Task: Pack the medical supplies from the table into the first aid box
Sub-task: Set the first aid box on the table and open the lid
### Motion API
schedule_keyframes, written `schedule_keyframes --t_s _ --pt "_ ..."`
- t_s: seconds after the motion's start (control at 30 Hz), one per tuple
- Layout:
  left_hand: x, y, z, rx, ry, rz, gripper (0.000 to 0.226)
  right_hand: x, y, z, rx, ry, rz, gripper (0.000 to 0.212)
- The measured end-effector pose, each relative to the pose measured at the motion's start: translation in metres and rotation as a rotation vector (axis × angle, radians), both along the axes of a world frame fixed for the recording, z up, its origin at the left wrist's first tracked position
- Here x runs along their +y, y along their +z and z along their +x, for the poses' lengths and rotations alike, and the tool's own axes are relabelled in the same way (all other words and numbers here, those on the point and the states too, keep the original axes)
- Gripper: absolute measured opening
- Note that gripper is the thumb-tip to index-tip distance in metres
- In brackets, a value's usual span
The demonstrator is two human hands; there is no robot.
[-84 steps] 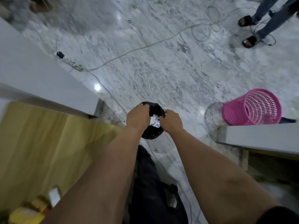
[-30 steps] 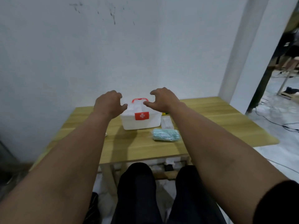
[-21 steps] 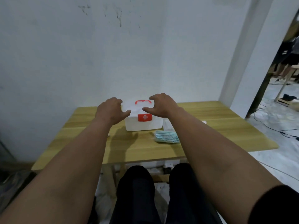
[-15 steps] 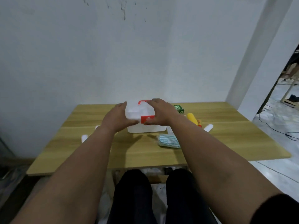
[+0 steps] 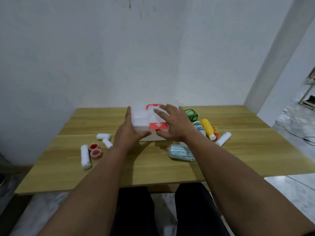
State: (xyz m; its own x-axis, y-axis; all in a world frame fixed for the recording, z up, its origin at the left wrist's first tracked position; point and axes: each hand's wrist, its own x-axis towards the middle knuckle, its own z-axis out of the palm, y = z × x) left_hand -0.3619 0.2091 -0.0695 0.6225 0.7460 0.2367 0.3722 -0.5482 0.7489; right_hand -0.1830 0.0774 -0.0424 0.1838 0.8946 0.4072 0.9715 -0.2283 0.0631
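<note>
Resting hands on first aid box (image 5: 143, 120), supplies around

A plain white wall (image 5: 119, 57) rises straight ahead of me, right behind the far edge of the table (image 5: 153, 167). High up on it I see a few dark streaks and specks (image 5: 129, 5). To my right a white pillar (image 5: 279, 57) leans across the view, its foot just beyond the table's far right corner. Past the right edge lies pale marbled floor (image 5: 293, 126), and a thin black cable (image 5: 308, 139) trails over it. Further off, by the frame's right border, a slanted metal leg (image 5: 306, 94) stands with something dark at its base; I cannot tell what.
</note>
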Motion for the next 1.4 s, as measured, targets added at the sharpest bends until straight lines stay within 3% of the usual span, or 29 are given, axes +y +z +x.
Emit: schedule_keyframes --t_s 0.13,0.37,0.57,0.63,0.8,1.0,1.13,1.2,1.33,1.4 --pt "0.000 -0.001 0.000 -0.011 -0.012 -0.003 0.131 0.003 0.009 0.004 0.029 0.087 0.142 0.056" --pt "0.000 -0.009 -0.005 -0.095 -0.068 -0.029 0.119 0.016 0.055 0.022 0.079 0.137 0.127 0.039" --pt "0.013 -0.009 0.007 -0.137 0.094 -0.004 0.092 0.051 0.108 0.049 0.445 0.138 0.204 0.033" --pt "0.020 -0.007 0.013 -0.137 0.085 0.012 0.085 0.070 0.122 0.062 0.459 0.010 0.209 0.039" --pt "0.027 -0.009 0.015 -0.137 0.017 0.031 0.081 0.104 0.114 0.083 0.495 -0.383 0.284 0.083" --pt "0.034 -0.011 0.009 -0.160 -0.003 0.032 0.077 0.117 0.075 0.101 0.810 -0.440 0.293 0.097" --pt "0.034 -0.009 0.007 -0.167 -0.024 0.028 0.077 0.110 0.066 0.108 0.949 -0.428 0.067 0.099" --pt "0.034 -0.010 0.007 -0.153 -0.006 0.026 0.082 0.102 0.059 0.112 0.942 -0.411 -0.004 0.086" --pt "0.030 -0.013 0.008 -0.148 0.002 0.040 0.077 0.078 0.053 0.117 0.651 -0.384 -0.120 0.045" --pt "0.029 -0.011 0.009 -0.140 -0.009 0.049 0.074 0.062 0.050 0.121 0.570 -0.422 -0.266 0.044"
